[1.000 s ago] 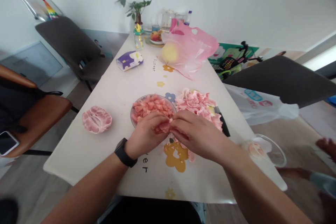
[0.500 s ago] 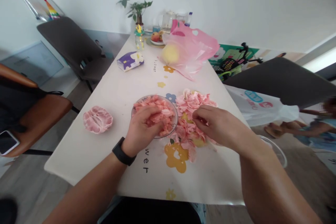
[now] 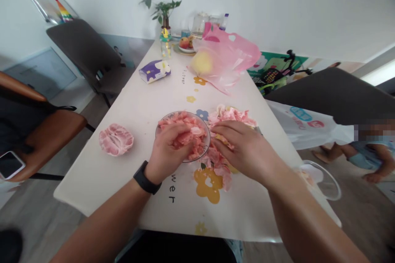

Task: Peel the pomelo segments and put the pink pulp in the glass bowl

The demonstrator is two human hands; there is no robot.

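Pink pomelo pulp [image 3: 185, 122] piled in a round glass bowl [image 3: 185, 112], near the middle of the table [image 3: 92, 185] and straight ahead of the wrists. Left hand [image 3: 169, 144] pressed onto the pulp from the near side, fingers curled down into it, black watch [image 3: 147, 178] on the wrist. Right hand [image 3: 243, 148] just beside the bowl's right rim, fingers reaching down and leftward over the membrane heap [image 3: 231, 117]. Hands apart but close, only the bowl's right edge and part of the pulp between them; no telling whether the right fingers pinch anything. Heap long and uneven, running from beyond the bowl's right side down past the rim to a yellow flower print [image 3: 208, 185], nearer the right hand than the left. Peeled pomelo half [image 3: 116, 139] alone on the table, left of the bowl, nearer the left hand. Farther up the table, a pink plastic bag [image 3: 228, 53] around a yellow pomelo [image 3: 202, 62], and a purple tissue pack [image 3: 154, 71] at upper left of the bag. Clear glass lid [image 3: 321, 181] at the table's right edge, white plastic bag [image 3: 302, 125] beyond it, another person's legs [image 3: 370, 160] at far right
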